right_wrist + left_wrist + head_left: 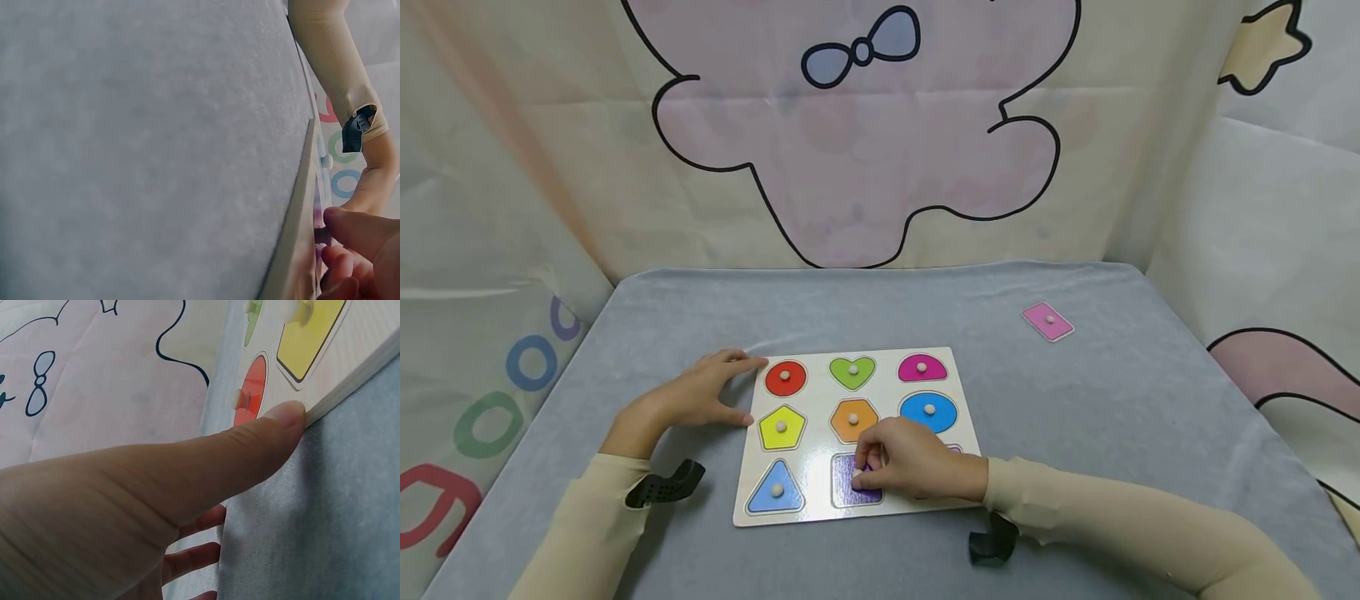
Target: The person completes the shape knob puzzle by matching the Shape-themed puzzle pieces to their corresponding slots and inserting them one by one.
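A white wooden knob puzzle board (812, 467) lies on the cloth. My left hand (703, 390) rests at its left edge, thumb on the edge near the yellow pentagon (772, 437) and a fingertip at the corner by the red circle (786, 367). Over the lower part of the board, my right hand (917, 460) pinches the small knob of the purple square (844, 492) between thumb and fingers. That square sits at its outlined place in the bottom row, partly covered by the fingers. The bottom right place is mostly hidden under the right hand.
Other knobbed shapes on the board are a green heart (852, 381), a magenta half circle (922, 358), an orange hexagon (844, 429), a blue oval (917, 404) and a blue triangle (771, 479). A pink parallelogram (1043, 327) lies apart on the grey cloth (1120, 400), at the back right.
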`<state>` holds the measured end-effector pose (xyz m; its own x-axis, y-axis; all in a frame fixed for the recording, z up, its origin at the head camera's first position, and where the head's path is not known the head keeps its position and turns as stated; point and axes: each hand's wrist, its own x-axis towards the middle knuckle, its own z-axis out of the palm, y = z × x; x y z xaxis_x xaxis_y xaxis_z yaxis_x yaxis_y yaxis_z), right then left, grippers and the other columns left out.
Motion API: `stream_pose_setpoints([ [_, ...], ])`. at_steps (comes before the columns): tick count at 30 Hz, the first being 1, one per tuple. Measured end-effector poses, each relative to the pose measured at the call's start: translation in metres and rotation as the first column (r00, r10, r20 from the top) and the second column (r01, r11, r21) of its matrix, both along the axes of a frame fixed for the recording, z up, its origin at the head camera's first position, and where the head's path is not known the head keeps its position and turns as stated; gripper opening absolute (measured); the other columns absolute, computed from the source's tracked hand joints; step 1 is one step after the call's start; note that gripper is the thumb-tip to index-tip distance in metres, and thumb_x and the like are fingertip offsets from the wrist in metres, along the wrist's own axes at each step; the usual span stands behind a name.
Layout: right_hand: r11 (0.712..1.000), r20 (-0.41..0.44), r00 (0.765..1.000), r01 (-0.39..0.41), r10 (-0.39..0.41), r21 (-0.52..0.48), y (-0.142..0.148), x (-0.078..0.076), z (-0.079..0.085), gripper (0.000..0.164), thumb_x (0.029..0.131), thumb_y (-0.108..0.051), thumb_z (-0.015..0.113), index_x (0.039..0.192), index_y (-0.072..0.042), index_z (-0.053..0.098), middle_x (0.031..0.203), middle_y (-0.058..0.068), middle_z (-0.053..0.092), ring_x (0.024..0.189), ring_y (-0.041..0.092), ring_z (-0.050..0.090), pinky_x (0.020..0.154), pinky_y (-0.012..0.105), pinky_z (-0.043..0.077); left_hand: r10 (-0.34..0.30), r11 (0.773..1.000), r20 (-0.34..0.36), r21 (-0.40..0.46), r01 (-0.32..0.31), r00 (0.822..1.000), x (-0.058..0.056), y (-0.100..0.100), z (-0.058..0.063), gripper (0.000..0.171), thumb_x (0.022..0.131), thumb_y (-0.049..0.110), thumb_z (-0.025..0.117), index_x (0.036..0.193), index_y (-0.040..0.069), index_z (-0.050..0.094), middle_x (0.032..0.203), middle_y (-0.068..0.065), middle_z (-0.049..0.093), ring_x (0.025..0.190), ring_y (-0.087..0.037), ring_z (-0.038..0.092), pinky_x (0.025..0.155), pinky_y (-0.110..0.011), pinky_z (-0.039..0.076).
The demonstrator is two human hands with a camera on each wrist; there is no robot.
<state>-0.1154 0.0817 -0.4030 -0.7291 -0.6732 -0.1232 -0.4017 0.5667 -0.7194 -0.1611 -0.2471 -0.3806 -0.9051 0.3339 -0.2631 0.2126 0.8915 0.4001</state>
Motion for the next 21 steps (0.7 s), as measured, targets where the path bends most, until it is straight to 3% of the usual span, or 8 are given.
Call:
stream_pose_setpoints([
  [6,1.000,0.054,0.998,-0.020,0.021,-0.024,0.001,-0.004,0.001,0.018,0.081,-0.027,0.086,0.078,-0.021,0.070,0.061,-0.012,0.054,0.063,0.000,0.051,0.058,0.017,0.042,0.006,1.000,0.001,-0.006,-0.006,1.000,0.001,0.000,0.001,0.089,0.077,0.042,0.086,0.153,0.016,0.045,0.153,-0.028,0.038,0.138,-0.050,0.036,0.107,-0.073,0.037],
  [14,0.986,0.152,0.983,-0.079,0.101,-0.144,0.010,-0.011,0.001,0.013,0.084,-0.022,0.084,0.089,-0.015,0.075,0.067,-0.009,0.058,0.060,0.001,0.052,0.056,0.015,0.043,0.013,1.000,0.002,-0.018,-0.013,1.000,0.000,0.002,-0.001,0.090,0.077,0.044,0.086,0.153,0.018,0.045,0.154,-0.028,0.038,0.139,-0.050,0.036,0.107,-0.073,0.038],
  [21,0.977,0.171,0.977,-0.091,0.125,-0.195,0.019,-0.017,0.004,0.015,0.085,-0.020,0.083,0.095,-0.010,0.076,0.071,-0.006,0.061,0.060,0.002,0.052,0.055,0.015,0.044,0.014,1.000,-0.008,-0.011,-0.014,1.000,0.001,0.003,-0.002,0.090,0.077,0.043,0.086,0.152,0.017,0.046,0.153,-0.028,0.039,0.138,-0.050,0.036,0.107,-0.073,0.038],
])
